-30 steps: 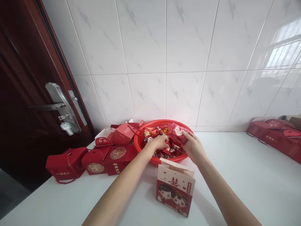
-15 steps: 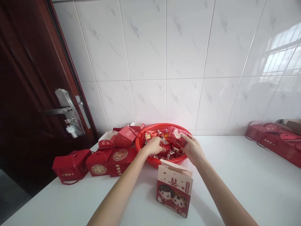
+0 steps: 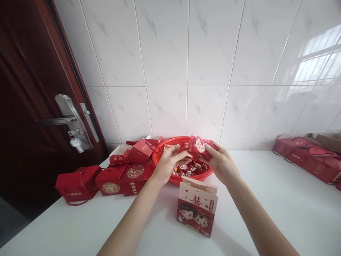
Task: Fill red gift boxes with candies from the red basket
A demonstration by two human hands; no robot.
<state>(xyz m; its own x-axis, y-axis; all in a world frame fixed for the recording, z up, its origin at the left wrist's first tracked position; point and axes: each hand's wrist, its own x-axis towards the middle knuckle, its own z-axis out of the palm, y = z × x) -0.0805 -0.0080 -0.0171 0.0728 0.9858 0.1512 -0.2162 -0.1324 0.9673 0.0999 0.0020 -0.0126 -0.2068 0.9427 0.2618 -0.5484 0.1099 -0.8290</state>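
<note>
Above the red plastic basket (image 3: 174,180), my right hand (image 3: 221,161) pinches a red candy packet (image 3: 199,146) with a pale heart label. Facing it, my left hand (image 3: 169,163) is closed on a small red-wrapped candy (image 3: 183,147), partly hidden by the fingers. Beneath both hands the basket holds many small wrapped candies (image 3: 189,173). In front of it a red and cream paper gift box (image 3: 196,209), printed with two cartoon figures, stands upright with its top open. Neither hand touches this box.
Several red gift boxes (image 3: 135,176) are piled left of the basket, one with a cord handle (image 3: 77,203). More red boxes (image 3: 306,156) line the right side of the white table (image 3: 255,185). A tiled wall (image 3: 207,113) rises behind; a door with a handle (image 3: 57,121) is at left.
My left hand has come up out of the candies with a small wrapped one. My right hand still holds the heart-labelled packet. The view has shifted slightly.
</note>
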